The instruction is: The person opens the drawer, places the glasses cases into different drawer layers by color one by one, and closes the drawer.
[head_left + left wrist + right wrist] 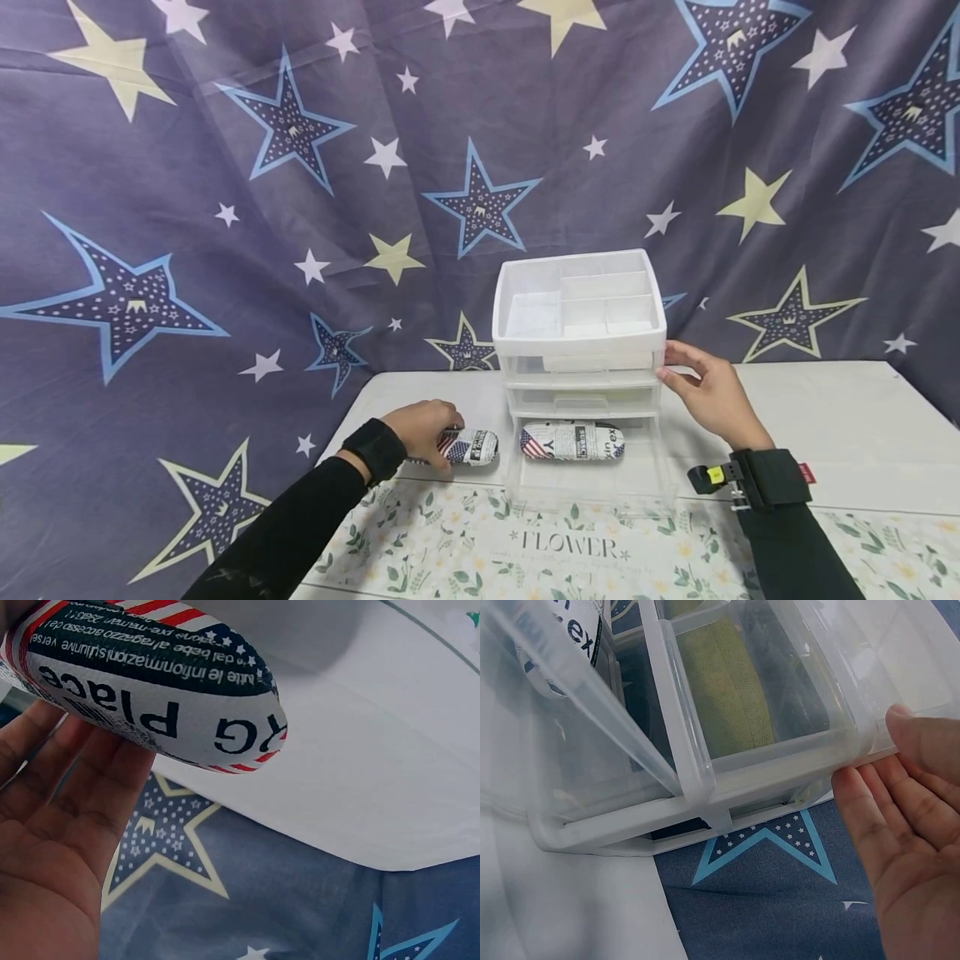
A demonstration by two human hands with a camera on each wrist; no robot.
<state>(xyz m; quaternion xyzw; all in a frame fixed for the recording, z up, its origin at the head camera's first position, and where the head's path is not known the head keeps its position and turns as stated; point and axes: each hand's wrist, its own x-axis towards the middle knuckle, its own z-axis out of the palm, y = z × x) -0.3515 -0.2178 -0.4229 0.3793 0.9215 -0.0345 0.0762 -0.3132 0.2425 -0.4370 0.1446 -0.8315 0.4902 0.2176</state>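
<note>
My left hand [425, 427] grips a glasses case [478, 447] with newspaper print and flag stripes, low over the white table left of the drawer unit. The left wrist view shows its rounded end, with fingers along the underside. A similar glasses case [573, 442] lies crosswise in the pulled-out clear bottom drawer [592, 485]. My right hand [708, 398] holds the right side of the white drawer unit [577, 346], thumb near its front corner and fingers along the side. Through a closed drawer in the right wrist view shows an olive-green item [724, 690].
The drawer unit's top tray [534, 315] has several compartments. A floral cloth [420, 533] printed with FLOWER covers the table's front, and the bottom drawer reaches out to it. Close behind hangs a dark star-patterned curtain [420, 333]. White tabletop [825, 433] extends to the right.
</note>
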